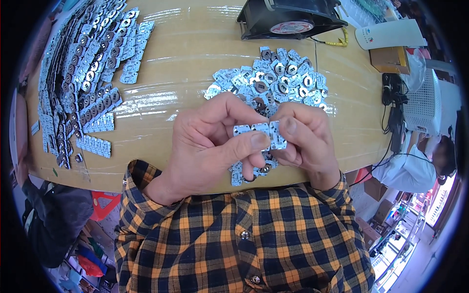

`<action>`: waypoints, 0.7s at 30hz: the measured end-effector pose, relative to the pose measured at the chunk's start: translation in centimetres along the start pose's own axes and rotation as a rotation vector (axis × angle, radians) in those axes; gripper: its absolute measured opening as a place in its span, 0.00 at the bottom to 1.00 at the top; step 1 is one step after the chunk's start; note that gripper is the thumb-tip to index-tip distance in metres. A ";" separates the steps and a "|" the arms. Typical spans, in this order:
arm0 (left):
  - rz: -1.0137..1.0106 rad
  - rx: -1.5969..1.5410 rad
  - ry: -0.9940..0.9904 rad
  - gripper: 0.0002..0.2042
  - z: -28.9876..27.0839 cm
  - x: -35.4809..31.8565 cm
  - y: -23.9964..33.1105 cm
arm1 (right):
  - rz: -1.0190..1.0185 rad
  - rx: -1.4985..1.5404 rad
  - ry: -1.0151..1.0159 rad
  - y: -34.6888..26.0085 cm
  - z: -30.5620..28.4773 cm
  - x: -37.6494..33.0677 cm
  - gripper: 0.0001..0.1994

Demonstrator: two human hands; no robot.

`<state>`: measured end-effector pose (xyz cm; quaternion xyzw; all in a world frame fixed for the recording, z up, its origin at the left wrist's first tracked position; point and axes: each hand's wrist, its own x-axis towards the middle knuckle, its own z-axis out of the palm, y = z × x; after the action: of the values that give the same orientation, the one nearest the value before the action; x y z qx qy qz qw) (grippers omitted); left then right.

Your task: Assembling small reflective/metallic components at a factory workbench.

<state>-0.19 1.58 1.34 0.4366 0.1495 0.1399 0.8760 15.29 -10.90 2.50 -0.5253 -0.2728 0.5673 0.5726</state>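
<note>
Both my hands meet above the front of the table, pinching a short strip of small white circuit boards (259,128). My left hand (205,139) grips the strip's left part between thumb and fingers. With thumb and fingers, my right hand (308,136) holds the rightmost board (277,135), which sits at a slight angle to the others. Behind and below the hands lies a loose pile of separate small circuit boards (281,80), several bearing round metal parts. My fingers hide part of the strip and some of the pile.
Long stacked strips of circuit boards (93,53) cover the table's left side. A black fan (290,22) stands at the back. To the right are a white cup-like container (391,34) on a cardboard box (389,59), black cables (393,93) and a white perforated basket (421,110).
</note>
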 end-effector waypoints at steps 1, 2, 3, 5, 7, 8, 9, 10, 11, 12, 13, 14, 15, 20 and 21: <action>0.013 -0.036 -0.007 0.07 -0.1 0.1 -0.3 | 0.094 0.314 -0.026 0.3 0.0 0.2 0.15; 0.026 -0.071 -0.014 0.08 -0.2 0.2 -0.4 | 0.114 0.401 -0.048 0.3 -0.1 0.4 0.15; 0.026 -0.071 -0.011 0.08 -0.1 0.2 -0.4 | 0.115 0.401 -0.050 0.4 -0.2 0.4 0.15; 0.089 0.034 0.091 0.07 0.2 0.2 -0.4 | -0.013 0.323 -0.001 0.6 -0.2 0.4 0.15; 0.252 0.231 0.060 0.07 0.0 0.5 -0.8 | -0.060 0.153 0.091 0.6 -0.2 0.3 0.14; 0.414 0.428 0.029 0.08 -0.1 0.7 -0.9 | -0.106 -0.017 0.181 0.6 -0.2 0.1 0.14; 0.414 0.429 0.030 0.08 -0.1 0.5 -0.9 | -0.106 -0.016 0.180 0.6 0.0 0.1 0.14; 0.459 0.541 0.022 0.08 0.0 0.4 -0.9 | -0.116 -0.091 0.221 0.4 0.4 0.0 0.13; 0.504 0.652 0.013 0.09 0.0 0.3 -1.0 | -0.125 -0.167 0.261 0.4 0.5 0.0 0.13; 0.505 0.651 0.013 0.09 -0.1 0.4 -1.0 | -0.126 -0.168 0.261 0.3 0.4 0.0 0.13; 0.602 0.739 0.025 0.10 -0.2 0.5 -1.1 | -0.110 -0.177 0.212 0.3 0.2 -0.1 0.13; 0.699 0.826 0.038 0.10 -0.3 0.6 -1.2 | -0.094 -0.186 0.162 0.3 0.1 -0.1 0.13; 0.701 0.823 0.037 0.10 -0.2 0.5 -1.4 | -0.094 -0.188 0.163 0.3 0.1 -0.1 0.13; 0.762 0.874 0.125 0.12 0.0 0.9 -1.2 | -0.105 -0.184 0.157 0.3 0.1 0.0 0.13; 0.764 0.872 0.127 0.12 0.0 0.9 -1.2 | -0.105 -0.187 0.157 0.4 0.0 -0.1 0.13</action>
<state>0.73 1.21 0.26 0.7707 0.0772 0.3973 0.4921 15.11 -11.05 2.16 -0.6041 -0.3059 0.4659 0.5696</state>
